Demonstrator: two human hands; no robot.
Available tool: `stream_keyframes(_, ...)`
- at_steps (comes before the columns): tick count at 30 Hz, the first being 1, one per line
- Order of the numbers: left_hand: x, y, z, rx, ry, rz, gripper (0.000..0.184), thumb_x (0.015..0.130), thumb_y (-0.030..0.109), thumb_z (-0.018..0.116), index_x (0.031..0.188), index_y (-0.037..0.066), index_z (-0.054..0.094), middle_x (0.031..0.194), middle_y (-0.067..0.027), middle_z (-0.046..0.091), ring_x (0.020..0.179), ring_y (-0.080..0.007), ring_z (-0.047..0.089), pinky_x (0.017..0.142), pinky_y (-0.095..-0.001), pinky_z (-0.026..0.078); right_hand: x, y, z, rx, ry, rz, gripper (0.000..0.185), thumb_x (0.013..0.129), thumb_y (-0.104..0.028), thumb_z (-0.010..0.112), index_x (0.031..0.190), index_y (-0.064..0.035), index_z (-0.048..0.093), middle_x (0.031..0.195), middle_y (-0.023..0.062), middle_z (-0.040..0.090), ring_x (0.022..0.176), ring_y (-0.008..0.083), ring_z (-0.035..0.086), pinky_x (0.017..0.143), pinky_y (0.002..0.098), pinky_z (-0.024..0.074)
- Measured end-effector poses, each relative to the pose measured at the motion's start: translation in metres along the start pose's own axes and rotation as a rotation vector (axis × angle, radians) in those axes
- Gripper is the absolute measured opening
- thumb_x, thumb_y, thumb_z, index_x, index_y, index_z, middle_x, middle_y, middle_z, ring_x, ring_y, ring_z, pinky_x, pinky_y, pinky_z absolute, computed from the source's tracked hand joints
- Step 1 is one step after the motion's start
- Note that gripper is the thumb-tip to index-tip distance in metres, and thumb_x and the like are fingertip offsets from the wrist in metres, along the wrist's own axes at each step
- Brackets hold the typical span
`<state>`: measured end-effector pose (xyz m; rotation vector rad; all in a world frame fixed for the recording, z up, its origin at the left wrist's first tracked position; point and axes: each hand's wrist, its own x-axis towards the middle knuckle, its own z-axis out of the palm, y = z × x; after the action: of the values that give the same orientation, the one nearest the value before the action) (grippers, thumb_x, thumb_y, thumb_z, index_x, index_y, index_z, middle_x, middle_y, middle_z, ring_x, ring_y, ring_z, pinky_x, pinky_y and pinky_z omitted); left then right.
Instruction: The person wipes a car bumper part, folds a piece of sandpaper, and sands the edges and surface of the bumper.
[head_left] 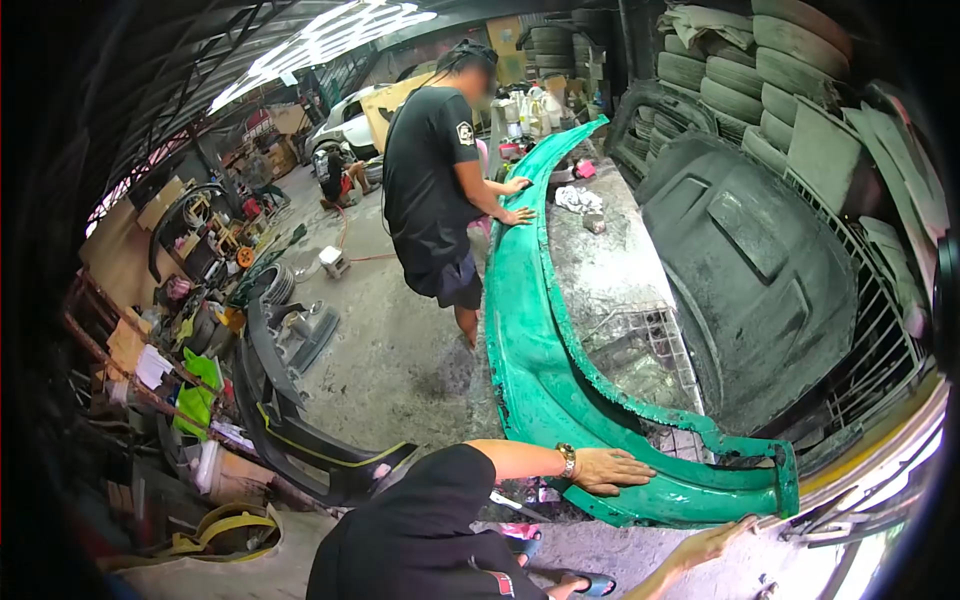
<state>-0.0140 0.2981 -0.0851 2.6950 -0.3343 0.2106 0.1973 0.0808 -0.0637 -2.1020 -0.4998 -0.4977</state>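
Observation:
A long curved green panel (560,370) lies along the work table, with ragged trim on its inner edge. My left hand (612,470), a watch on its wrist, rests flat on the near part of the panel, fingers stretched out. Lower right, my right hand (712,543) has its fingers together at the panel's near edge; the grip is partly hidden. Across the panel stands a co-worker (430,190) in dark clothes, both hands on its far part, one over a small dark object (526,184).
A crumpled white cloth (580,199) and a small block (594,223) sit on the table (610,270). A large black hood-like panel (750,270) and stacked tyres (735,90) are on the right. Dark bumper parts (290,430) lie left, near clutter. Another person (335,180) crouches farther back.

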Motion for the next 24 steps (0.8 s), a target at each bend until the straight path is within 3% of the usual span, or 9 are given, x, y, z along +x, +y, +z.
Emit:
stream_keyframes(3,0.000,-0.003,0.006,0.001,-0.014,-0.028,0.059,0.099,0.043,0.027,0.149,0.011,0.020,0.156,-0.0094,0.018,0.141,-0.0265,0.025,0.111,-0.0454,0.023,0.031,-0.014,-0.014,-0.009,0.033,-0.010,0.042,0.100,-0.007,0.035,0.140,0.0051,0.034,0.140,0.0235,0.042,0.127,0.0342,0.045,0.102,0.0384,0.0420)
stream_keyframes(8,0.001,-0.001,-0.001,-0.002,-0.019,-0.019,0.060,0.099,0.044,0.027,0.149,0.011,0.019,0.156,-0.0093,0.018,0.141,-0.0266,0.025,0.111,-0.0452,0.023,-0.002,-0.021,-0.010,0.039,-0.005,0.048,0.044,0.099,-0.005,0.036,0.142,0.0043,0.032,0.142,0.0223,0.040,0.129,0.0328,0.043,0.105,0.0385,0.0382)
stream_keyframes(20,-0.001,-0.002,0.001,-0.003,-0.029,-0.027,0.059,0.099,0.041,0.028,0.149,0.010,0.020,0.155,-0.0095,0.019,0.141,-0.0258,0.024,0.112,-0.0451,0.022,0.015,-0.011,-0.015,0.049,0.008,0.001,0.046,0.096,-0.005,0.039,0.140,0.0054,0.034,0.142,0.0229,0.040,0.132,0.0339,0.039,0.108,0.0393,0.0344)
stream_keyframes(24,0.001,0.002,-0.007,-0.024,-0.064,-0.068,0.062,0.096,0.038,0.036,0.148,0.009,0.021,0.155,-0.0110,0.019,0.142,-0.0270,0.023,0.113,-0.0453,0.022,0.005,-0.011,-0.006,0.145,-0.019,0.015,0.046,0.095,-0.005,0.040,0.140,0.0058,0.035,0.142,0.0231,0.040,0.133,0.0343,0.038,0.109,0.0396,0.0331)
